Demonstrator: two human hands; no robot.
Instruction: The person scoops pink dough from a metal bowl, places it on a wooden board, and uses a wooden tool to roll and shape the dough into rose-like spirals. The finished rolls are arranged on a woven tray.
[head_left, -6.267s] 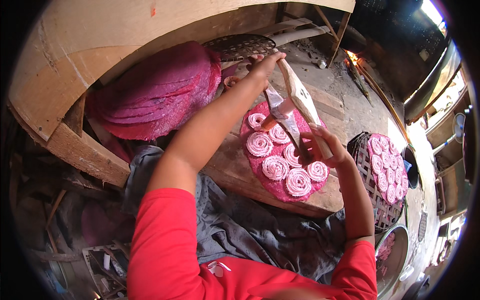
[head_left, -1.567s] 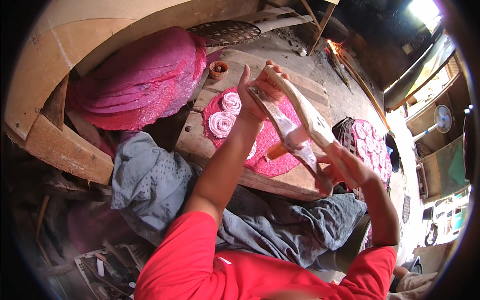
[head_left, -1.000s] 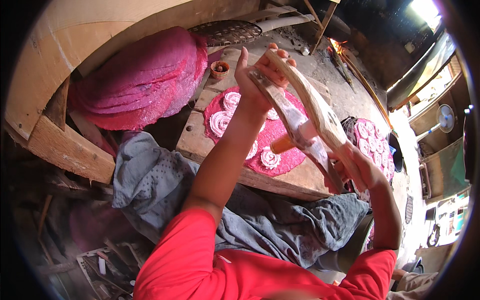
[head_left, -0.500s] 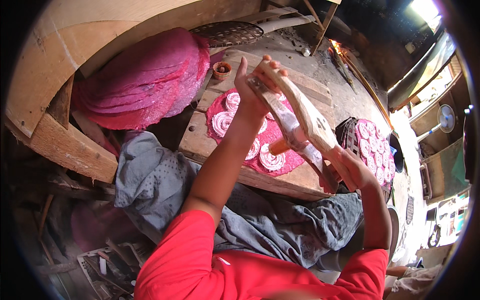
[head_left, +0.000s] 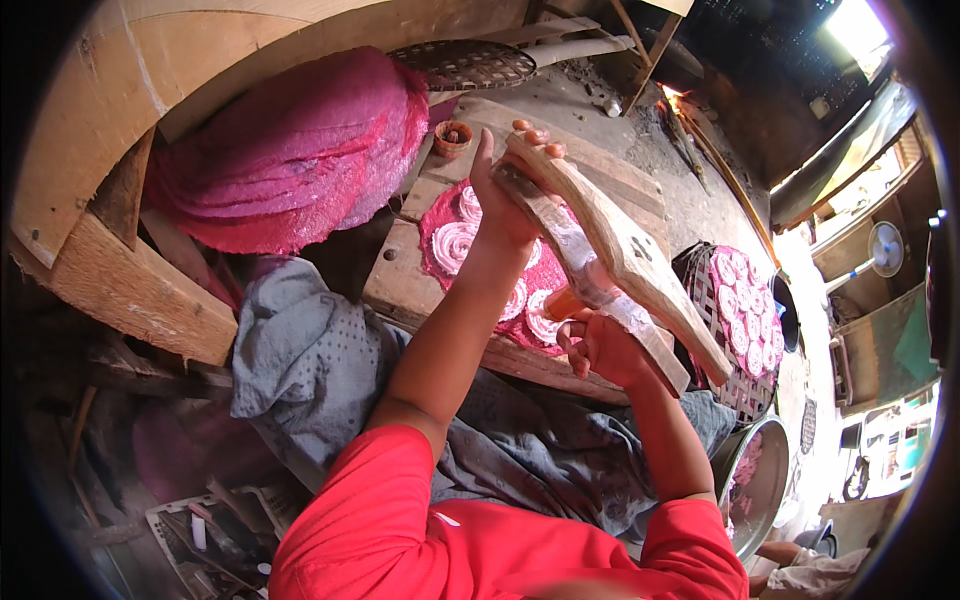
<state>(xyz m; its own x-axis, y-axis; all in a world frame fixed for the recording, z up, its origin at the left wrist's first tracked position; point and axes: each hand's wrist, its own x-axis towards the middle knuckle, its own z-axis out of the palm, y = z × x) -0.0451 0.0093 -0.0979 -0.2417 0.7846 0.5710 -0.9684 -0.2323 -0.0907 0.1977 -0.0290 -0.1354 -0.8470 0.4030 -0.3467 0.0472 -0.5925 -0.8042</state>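
Note:
My left hand (head_left: pixel 510 185) grips the far end of a long wooden press (head_left: pixel 640 255) made of two hinged arms. My right hand (head_left: pixel 600 345) holds its near end from below. An orange barrel (head_left: pixel 565 302) sits between the arms. The press hangs over a round pink mat (head_left: pixel 445 215) on a wooden board (head_left: pixel 405 285). Several pink-and-white noodle coils (head_left: pixel 455 245) lie on the mat, partly hidden by my left forearm.
A stack of pink mats (head_left: pixel 290 150) lies to the left. A woven tray (head_left: pixel 735 330) with more coils stands at the right, a metal basin (head_left: pixel 755 485) below it. A small clay cup (head_left: pixel 453 137) and a woven sieve (head_left: pixel 460 62) sit at the back. Grey cloth (head_left: pixel 300 350) covers my lap.
Earlier the mat held more coils near my right side; the view has shifted. Over the last second the press has stayed gripped over the mat and more coils show beneath it.

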